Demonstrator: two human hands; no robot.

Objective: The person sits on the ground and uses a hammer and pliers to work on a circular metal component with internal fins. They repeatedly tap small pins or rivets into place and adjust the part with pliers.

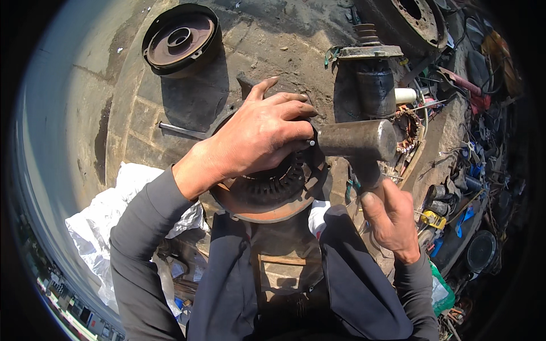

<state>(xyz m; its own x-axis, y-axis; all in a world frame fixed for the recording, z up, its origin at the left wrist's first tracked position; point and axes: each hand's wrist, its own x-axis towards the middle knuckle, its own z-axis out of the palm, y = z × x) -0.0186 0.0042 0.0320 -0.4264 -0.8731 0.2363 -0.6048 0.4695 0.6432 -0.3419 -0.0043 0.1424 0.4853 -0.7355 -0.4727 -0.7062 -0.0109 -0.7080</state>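
My right hand (pixel 392 219) is closed round the handle of a heavy hammer (pixel 358 139). The hammer's steel head lies level beside the fingers of my left hand (pixel 264 133). Between those fingers shows the bright end of a thin metal rod (pixel 311 143); the rest of it is hidden by the hand. Under my left hand is a round, rusty motor housing (pixel 267 207) with a ring of dark slots inside, between my knees. My left hand covers much of its far side.
A round metal cover (pixel 179 42) lies at the far left, near a loose metal bar (pixel 182 131). A rotor with a pulley (pixel 374 79) stands at the far right, close to a copper coil (pixel 406 131). White sheeting (pixel 122 207) lies left; scrap and wires crowd the right.
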